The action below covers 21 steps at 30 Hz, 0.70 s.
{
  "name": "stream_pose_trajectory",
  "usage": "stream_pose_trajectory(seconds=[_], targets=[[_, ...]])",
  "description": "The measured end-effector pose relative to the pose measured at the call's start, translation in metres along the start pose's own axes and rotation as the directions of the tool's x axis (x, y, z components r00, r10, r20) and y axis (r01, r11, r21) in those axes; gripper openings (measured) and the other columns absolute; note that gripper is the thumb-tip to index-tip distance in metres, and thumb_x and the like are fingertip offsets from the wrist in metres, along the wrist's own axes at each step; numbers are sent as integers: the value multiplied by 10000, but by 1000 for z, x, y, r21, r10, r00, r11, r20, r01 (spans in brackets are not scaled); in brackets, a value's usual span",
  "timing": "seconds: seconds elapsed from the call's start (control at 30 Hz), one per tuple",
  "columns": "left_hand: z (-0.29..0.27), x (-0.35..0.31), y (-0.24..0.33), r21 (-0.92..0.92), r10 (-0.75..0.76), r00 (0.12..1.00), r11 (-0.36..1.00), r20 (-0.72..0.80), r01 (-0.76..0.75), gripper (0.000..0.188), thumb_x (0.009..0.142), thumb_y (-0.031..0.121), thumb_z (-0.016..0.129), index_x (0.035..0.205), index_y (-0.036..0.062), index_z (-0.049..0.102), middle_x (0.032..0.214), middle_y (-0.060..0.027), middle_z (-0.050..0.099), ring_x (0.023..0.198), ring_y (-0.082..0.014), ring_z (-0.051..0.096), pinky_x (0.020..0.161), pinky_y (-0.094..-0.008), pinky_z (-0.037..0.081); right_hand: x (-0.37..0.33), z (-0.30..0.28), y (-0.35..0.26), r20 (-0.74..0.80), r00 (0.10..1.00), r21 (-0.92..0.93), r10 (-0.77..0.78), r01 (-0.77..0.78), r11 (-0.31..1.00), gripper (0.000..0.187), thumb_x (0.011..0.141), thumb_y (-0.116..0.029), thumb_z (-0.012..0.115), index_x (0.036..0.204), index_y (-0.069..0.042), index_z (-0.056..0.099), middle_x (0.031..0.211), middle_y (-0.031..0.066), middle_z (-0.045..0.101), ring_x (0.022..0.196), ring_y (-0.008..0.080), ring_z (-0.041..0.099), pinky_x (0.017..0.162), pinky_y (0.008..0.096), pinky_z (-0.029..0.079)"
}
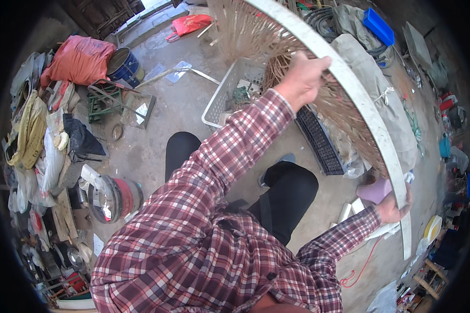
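Note:
Both my hands grip a long strip brush, a flat whitish bar [359, 101] with dense brown bristles [253, 34] along its inner side. It runs from the top middle down to the right. My left hand [304, 75] reaches across and is closed on the bar's edge, thumb over the top, fingers partly hidden among the bristles. My right hand [392, 207] is closed round the bar near its lower end. Beside that hand lies a light purple object [375, 191]. Below the bristles are a white plastic crate [218, 102] with small pieces in it and a black slatted crate [322, 143].
At left are a bulging orange-red sack [83, 58], a blue drum [124, 67], a green metal frame [105, 103] and a bucket [122, 198]. Grey sheeting [373, 78] lies beyond the bar, with a blue tray [378, 27] behind. A red cord [361, 266] trails across the floor.

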<state>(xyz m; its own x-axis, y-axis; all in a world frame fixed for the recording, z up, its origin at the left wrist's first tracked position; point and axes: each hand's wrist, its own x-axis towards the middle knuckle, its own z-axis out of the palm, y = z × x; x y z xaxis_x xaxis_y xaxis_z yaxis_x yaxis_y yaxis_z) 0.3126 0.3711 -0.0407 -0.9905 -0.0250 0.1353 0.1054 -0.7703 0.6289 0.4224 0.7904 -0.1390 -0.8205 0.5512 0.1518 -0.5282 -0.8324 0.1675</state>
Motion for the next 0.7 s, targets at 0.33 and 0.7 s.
stream_pose_trajectory(seconds=[0.33,0.7], targets=[[68,-11,-73,132,-136,990,983,39,130,243,876,27,571,1058,-76,448,1045,-154,559,928,-191,578,789,-341,493,25,-78,-49,59,889,-986,-455,123,112,472,907,-121,452,1306,129,413,1344,233,467,1250,399,452,1046,605,372],[-52,-57,-137,258,-354,781,804,-515,535,212,941,67,524,1095,-79,522,1045,-157,591,935,-243,605,820,-390,523,-40,-169,-10,-738,637,-589,-222,-447,673,456,957,-183,473,1338,57,401,1378,219,451,1276,354,438,1087,504,351]])
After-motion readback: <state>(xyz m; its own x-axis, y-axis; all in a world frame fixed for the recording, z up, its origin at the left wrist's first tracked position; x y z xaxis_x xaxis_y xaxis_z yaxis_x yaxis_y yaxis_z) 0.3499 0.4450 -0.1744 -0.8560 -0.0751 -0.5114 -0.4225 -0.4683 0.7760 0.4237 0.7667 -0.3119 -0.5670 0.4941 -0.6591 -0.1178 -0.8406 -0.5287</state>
